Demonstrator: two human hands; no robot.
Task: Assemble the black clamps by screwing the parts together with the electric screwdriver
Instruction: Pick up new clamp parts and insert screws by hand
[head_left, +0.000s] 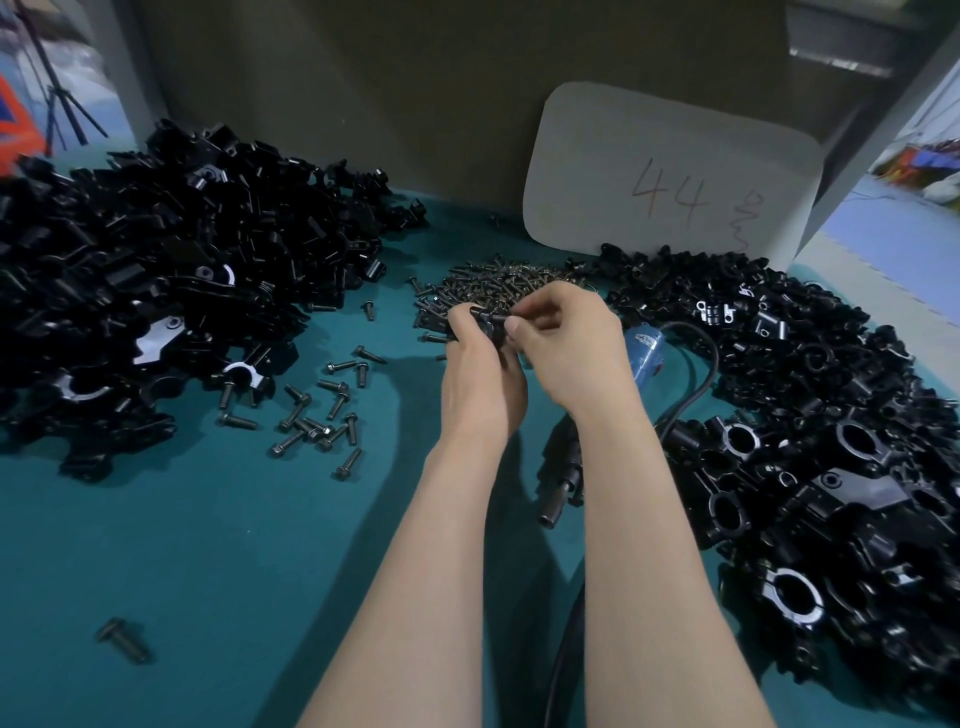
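My left hand (480, 374) grips a black clamp part (488, 325) at the middle of the green table. My right hand (566, 348) pinches the same part from the right with thumb and forefinger; whether a screw sits between those fingers is hidden. The electric screwdriver (563, 478), black with a blue body (644, 353) and a black cable, lies on the table under my right forearm. A heap of small black screws (493, 283) lies just behind my hands.
A big pile of loose black clamp parts (156, 270) fills the left. A second pile of black clamps (810, 441) fills the right. Scattered bolts (322, 415) lie left of my forearms, one bolt (124, 642) near the front left. A grey card marked 44 (670, 176) leans at the back.
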